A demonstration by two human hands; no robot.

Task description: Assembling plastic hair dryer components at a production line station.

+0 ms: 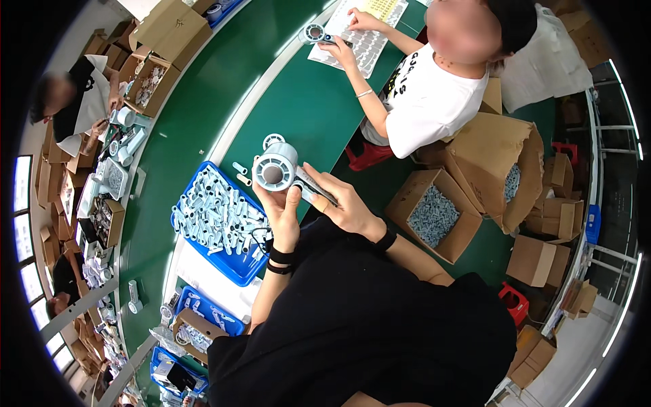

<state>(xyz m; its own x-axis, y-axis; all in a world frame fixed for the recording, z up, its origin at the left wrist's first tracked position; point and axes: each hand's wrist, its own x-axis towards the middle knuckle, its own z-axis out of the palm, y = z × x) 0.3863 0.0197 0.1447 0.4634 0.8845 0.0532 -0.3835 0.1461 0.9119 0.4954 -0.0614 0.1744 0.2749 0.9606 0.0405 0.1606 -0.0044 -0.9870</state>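
Pale grey hair-dryer body (277, 168), cylindrical barrel with round ribbed end and dark centre facing up toward the camera. Held raised above the green table (298, 102), tilted, handle slanting down to the right between both hands.

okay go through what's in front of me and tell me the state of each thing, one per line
Left hand: closed around the round barrel part.
Right hand: gripping the same part's flat handle end.
Round barrel part: lifted off the belt, open end facing the camera.
Blue tray: heaped with pale tube pieces.
Open carton: flaps up, part-filled with small pale parts.
Green belt: motion not discernible.
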